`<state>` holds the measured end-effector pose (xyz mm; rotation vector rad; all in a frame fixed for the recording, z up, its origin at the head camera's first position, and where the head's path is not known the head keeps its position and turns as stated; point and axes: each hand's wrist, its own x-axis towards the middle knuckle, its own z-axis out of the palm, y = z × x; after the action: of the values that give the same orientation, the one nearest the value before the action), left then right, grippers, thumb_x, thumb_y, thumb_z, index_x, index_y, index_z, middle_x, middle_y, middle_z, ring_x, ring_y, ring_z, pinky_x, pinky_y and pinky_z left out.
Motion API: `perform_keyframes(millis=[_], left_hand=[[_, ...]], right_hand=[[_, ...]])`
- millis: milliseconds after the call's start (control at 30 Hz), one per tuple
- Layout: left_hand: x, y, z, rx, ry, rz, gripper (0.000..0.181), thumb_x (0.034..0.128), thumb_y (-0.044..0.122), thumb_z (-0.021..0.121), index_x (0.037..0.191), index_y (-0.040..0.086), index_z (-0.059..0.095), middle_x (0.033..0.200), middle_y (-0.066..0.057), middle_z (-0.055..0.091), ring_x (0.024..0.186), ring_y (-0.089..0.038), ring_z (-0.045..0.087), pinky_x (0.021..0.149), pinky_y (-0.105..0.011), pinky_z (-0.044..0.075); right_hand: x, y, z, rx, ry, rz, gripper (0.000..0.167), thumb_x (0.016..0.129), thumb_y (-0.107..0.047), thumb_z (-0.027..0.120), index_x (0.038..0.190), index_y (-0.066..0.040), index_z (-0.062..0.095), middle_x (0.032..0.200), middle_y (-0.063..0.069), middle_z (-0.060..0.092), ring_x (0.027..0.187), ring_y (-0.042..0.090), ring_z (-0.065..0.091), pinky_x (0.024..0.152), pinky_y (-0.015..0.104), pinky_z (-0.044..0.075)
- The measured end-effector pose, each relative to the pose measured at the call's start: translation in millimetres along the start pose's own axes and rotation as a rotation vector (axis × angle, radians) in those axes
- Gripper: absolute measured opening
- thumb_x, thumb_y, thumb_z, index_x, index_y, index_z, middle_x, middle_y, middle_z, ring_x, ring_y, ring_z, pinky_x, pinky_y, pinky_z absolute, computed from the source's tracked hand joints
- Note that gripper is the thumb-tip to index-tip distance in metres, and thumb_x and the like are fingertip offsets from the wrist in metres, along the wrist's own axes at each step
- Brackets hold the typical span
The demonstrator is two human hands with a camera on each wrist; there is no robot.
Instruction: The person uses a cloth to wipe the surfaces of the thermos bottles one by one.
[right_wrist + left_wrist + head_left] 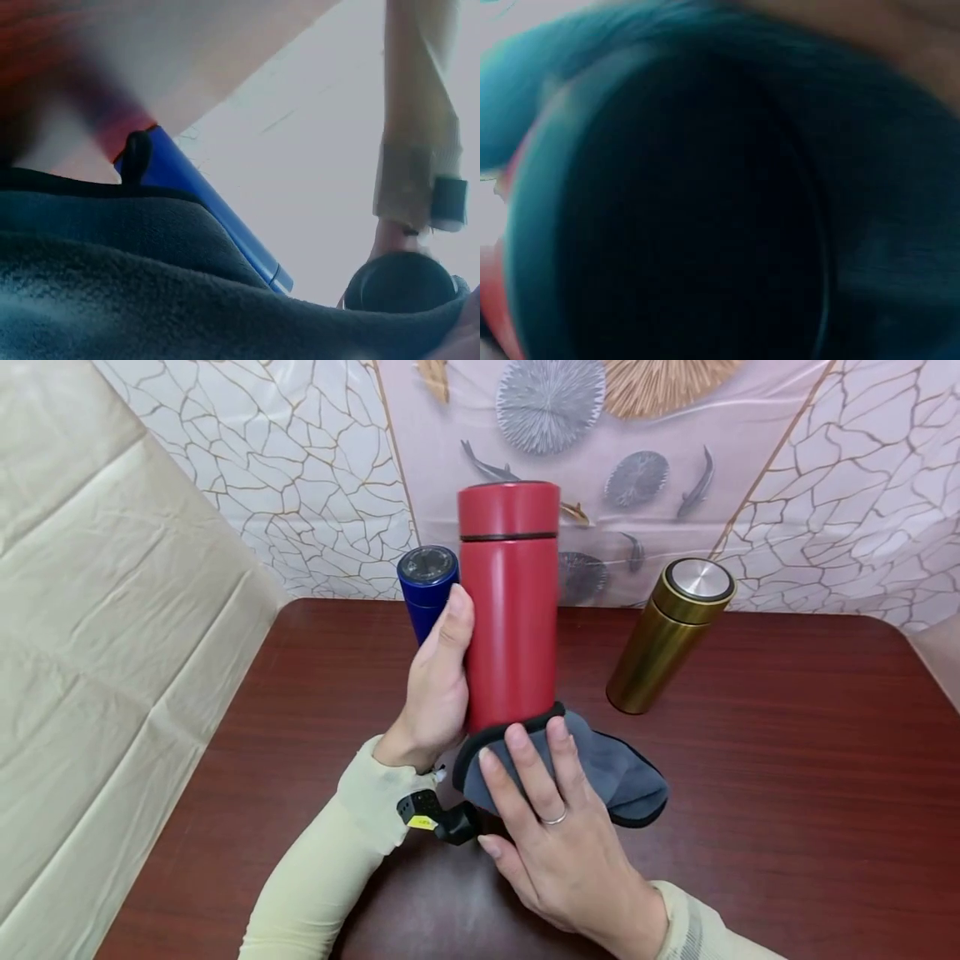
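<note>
1 red bottle (512, 618) is being held above the table (787, 760): the left hand (437, 689) is gripping it, while the right hand (562, 847), with straight fingers, is pressing the grey cloth (626, 768) against its lower part. Steady gripping and even pressing should be helping.

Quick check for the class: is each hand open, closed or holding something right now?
Left hand: holding the red thermos bottle.
Right hand: open, resting against the grey black-edged cloth.
</note>
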<state>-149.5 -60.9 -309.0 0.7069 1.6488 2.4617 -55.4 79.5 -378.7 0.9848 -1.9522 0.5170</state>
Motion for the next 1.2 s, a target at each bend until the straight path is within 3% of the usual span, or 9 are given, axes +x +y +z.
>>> perform_keyframes(millis=[200,267,400,500,633,767,867,1000,1200], left_hand=[[2.0,-1.4,-1.4,-0.011,0.007,-0.015,0.058,0.1065,0.056,0.032,0.142,0.012,0.044,0.116,-0.001,0.06,0.102,-0.016,0.063,0.086,-0.032,0.054],[2.4,-4.5,0.9,0.015,0.008,-0.021,0.062,0.1052,0.059,0.034,0.143,0.011,0.043,0.118,-0.005,0.059,0.103,-0.019,0.062,0.089,-0.033,0.052],[-0.4,-12.1,10.8,0.096,0.009,-0.094,0.092,0.0937,0.076,0.043,0.157,0.011,0.03,0.144,-0.012,0.049,0.128,-0.023,0.053,0.112,-0.038,0.04],[-3.8,-20.1,22.4,0.13,-0.05,-0.157,0.08,0.1042,0.063,0.035,0.16,0.009,0.02,0.158,-0.013,0.036,0.142,-0.024,0.04,0.121,-0.04,0.029],[-8.8,-34.7,35.0,0.171,-0.2,-0.127,0.044,0.1128,0.032,0.025,0.147,0.004,0.028,0.145,-0.015,0.04,0.133,-0.022,0.043,0.112,-0.031,0.035],[-16.0,-49.0,40.8,0.301,-0.317,-0.094,0.042,0.1119,0.04,0.029,0.139,0.008,0.03,0.133,-0.01,0.044,0.125,-0.008,0.044,0.106,-0.021,0.037],[-19.6,-55.3,43.2,0.328,-0.384,-0.127,0.046,0.1107,0.046,0.031,0.141,0.011,0.027,0.128,-0.009,0.05,0.118,-0.004,0.052,0.104,-0.022,0.044],[-21.6,-56.4,42.6,0.328,-0.385,-0.16,0.043,0.111,0.042,0.033,0.142,0.014,0.025,0.121,-0.009,0.055,0.111,-0.006,0.059,0.099,-0.025,0.049],[-17.3,-51.3,40.0,0.348,-0.341,-0.127,0.039,0.1117,0.034,0.032,0.143,0.013,0.026,0.129,-0.008,0.048,0.121,-0.009,0.051,0.102,-0.026,0.045]], right_hand=[[-0.1,2,-2,-0.019,-0.024,0.022,0.053,0.111,-0.033,0.035,0.146,0.004,0.048,0.168,0.02,0.023,0.158,0.042,0.012,0.13,0.048,0.014],[1.2,4,-6,-0.014,-0.046,0.052,0.054,0.111,-0.034,0.034,0.148,0.003,0.046,0.17,0.017,0.02,0.159,0.04,0.01,0.13,0.047,0.013],[8.4,14,-15,-0.017,-0.029,0.108,0.057,0.111,-0.036,0.035,0.153,0.003,0.039,0.171,0.016,0.017,0.159,0.04,0.01,0.13,0.047,0.014],[15.6,25,-26,0.004,0.003,0.181,0.06,0.11,-0.037,0.036,0.157,0.001,0.033,0.171,0.015,0.016,0.158,0.042,0.011,0.13,0.049,0.014],[23.4,40,-42,0.042,0.008,0.27,0.061,0.11,-0.039,0.036,0.16,-0.004,0.028,0.172,0.012,0.013,0.158,0.042,0.008,0.13,0.051,0.012],[28.7,54,-54,0.059,0.027,0.321,0.061,0.11,-0.041,0.036,0.161,-0.008,0.028,0.172,0.01,0.012,0.158,0.044,0.006,0.129,0.054,0.013],[30.2,62,-60,0.069,0.04,0.355,0.062,0.11,-0.043,0.037,0.162,-0.01,0.027,0.171,0.012,0.013,0.157,0.044,0.005,0.129,0.054,0.015],[29.1,64,-59,0.074,0.028,0.375,0.064,0.11,-0.043,0.037,0.163,-0.012,0.022,0.172,0.012,0.01,0.157,0.045,0.002,0.129,0.052,0.015],[25.1,60,-50,0.084,0.041,0.36,0.064,0.109,-0.043,0.038,0.163,-0.011,0.021,0.172,0.011,0.008,0.157,0.046,0.002,0.129,0.052,0.014]])
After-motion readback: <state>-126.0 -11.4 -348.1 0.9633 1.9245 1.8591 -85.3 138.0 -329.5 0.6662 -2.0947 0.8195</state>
